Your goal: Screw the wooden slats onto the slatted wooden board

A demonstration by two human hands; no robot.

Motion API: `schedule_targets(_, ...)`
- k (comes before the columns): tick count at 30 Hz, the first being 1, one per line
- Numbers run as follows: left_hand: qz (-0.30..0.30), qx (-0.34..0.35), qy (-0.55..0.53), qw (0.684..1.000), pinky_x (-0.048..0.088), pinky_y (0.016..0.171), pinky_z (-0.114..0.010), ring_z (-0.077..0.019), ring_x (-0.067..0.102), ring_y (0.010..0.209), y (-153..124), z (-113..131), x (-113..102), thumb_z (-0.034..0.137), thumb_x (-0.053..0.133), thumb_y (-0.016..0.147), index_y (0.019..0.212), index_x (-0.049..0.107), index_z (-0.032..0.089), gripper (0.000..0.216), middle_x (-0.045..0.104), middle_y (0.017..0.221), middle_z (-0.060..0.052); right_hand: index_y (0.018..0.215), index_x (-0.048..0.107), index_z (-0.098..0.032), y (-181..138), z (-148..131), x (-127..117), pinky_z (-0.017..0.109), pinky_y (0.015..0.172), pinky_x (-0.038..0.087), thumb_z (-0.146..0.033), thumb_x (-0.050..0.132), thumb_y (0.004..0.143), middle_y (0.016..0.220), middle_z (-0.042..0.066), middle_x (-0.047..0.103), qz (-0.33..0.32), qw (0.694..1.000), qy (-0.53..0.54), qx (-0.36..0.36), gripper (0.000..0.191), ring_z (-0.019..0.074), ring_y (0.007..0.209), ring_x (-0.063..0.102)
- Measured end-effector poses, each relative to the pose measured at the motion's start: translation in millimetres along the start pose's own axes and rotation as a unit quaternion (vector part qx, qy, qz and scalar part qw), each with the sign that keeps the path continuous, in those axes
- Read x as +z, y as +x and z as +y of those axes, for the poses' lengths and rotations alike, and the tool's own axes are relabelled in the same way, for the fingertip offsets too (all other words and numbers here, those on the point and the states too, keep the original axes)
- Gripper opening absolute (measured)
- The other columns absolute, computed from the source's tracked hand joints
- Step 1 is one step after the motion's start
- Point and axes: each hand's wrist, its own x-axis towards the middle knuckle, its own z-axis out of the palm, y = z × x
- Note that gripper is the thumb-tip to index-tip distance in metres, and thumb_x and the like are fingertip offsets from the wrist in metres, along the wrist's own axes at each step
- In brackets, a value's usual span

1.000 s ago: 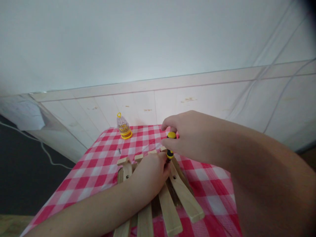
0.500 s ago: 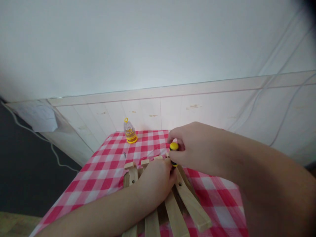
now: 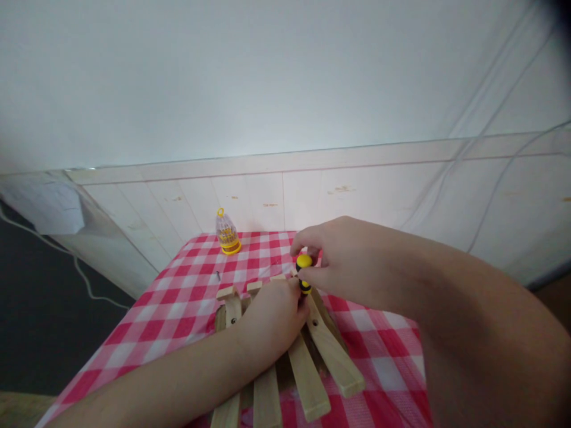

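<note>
A yellow and black screwdriver (image 3: 304,261) stands nearly upright, its handle between the thumb and fingers of my right hand (image 3: 328,249). Its tip is hidden. My left hand (image 3: 272,318) lies over a piece made of wooden slats (image 3: 307,374), its fingers curled down at the foot of the screwdriver handle. What those fingers pinch is out of sight. The slats fan out towards me, and dark holes show in the outer ones. My left forearm covers part of the left slats.
On the red and white checked tablecloth (image 3: 173,297), a clear container with yellow base and ring (image 3: 228,235) stands near the panelled wall (image 3: 250,196). A small screw (image 3: 218,276) lies left of the slats. Cables hang at both sides.
The whole scene has shifted left as my head turned slightly. My right thumb now lies across the screwdriver handle; both hands stay in the same place over the slats.
</note>
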Motion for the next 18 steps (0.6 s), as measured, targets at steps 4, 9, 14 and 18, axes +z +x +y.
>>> schedule_targets(4,-0.006,-0.015,-0.007,1.000,0.042,0.055,-0.026,-0.0179,0.062,0.064,0.0,0.2,0.6,0.017,0.044,0.080,0.081,0.062,0.015,0.019,0.067,0.075,-0.007,0.066,0.066,-0.018,5.7,2.6,-0.9,0.025,0.047,0.028,-0.037,0.053,0.077,0.057,0.004,0.058,0.008,0.998,-0.041,0.054,0.025,0.0111,0.049,0.047)
schedule_targets(9,-0.001,-0.016,0.016,1.000,0.037,0.051,-0.026,-0.0176,0.061,0.060,-0.5,0.5,0.0,0.019,0.044,0.081,0.078,0.062,0.015,0.019,0.067,0.072,-0.007,0.071,0.067,-0.018,10.4,1.0,0.5,0.025,0.046,0.028,-0.035,0.053,0.078,0.062,0.004,0.060,0.022,0.997,-0.043,0.058,0.022,0.0122,0.052,0.049)
schedule_targets(14,-0.005,-0.008,0.010,1.000,0.040,0.055,-0.026,-0.0184,0.063,0.066,0.6,-1.3,0.5,0.018,0.045,0.080,0.080,0.062,0.015,0.018,0.068,0.076,-0.007,0.084,0.068,-0.022,2.9,4.4,0.4,0.023,0.050,0.031,-0.026,0.050,0.078,0.074,0.002,0.065,0.030,0.999,0.023,0.010,0.020,0.0109,0.059,0.053)
schedule_targets(18,-0.011,-0.011,0.010,1.000,0.040,0.055,-0.025,-0.0180,0.063,0.067,0.8,-1.7,1.0,0.019,0.045,0.081,0.084,0.063,0.015,0.019,0.068,0.078,-0.007,0.082,0.070,-0.021,2.4,2.4,-2.8,0.023,0.056,0.034,-0.016,0.050,0.076,0.075,0.002,0.066,0.004,1.000,0.001,0.021,0.021,0.0110,0.063,0.055)
